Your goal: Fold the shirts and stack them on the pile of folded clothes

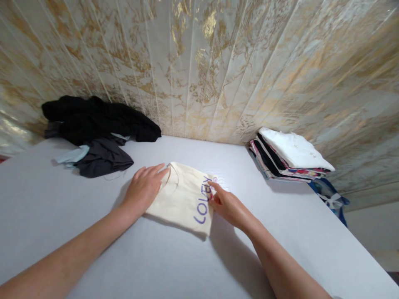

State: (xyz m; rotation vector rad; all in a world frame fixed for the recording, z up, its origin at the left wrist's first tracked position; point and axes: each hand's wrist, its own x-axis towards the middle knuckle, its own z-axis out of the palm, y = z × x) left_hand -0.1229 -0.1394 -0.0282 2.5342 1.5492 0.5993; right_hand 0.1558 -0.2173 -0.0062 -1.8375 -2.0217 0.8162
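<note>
A cream T-shirt, folded into a flat rectangle, lies on the white table with purple "LOVELY" lettering along its right side. Its neckline is at the upper left. My left hand rests flat on the shirt's left edge, fingers stretched toward the collar. At the right edge, my right hand touches the fabric by the lettering. Its index finger reaches out over the print while the other fingers curl below, partly hidden. A bit of pink print shows just beyond that index finger.
A loose heap of black clothes, with a dark grey garment and a light blue piece, lies at the back left. A stack of folded clothes topped by a white garment stands back right. Blue fabric hangs beyond the table's right edge. Behind is a gold-patterned curtain.
</note>
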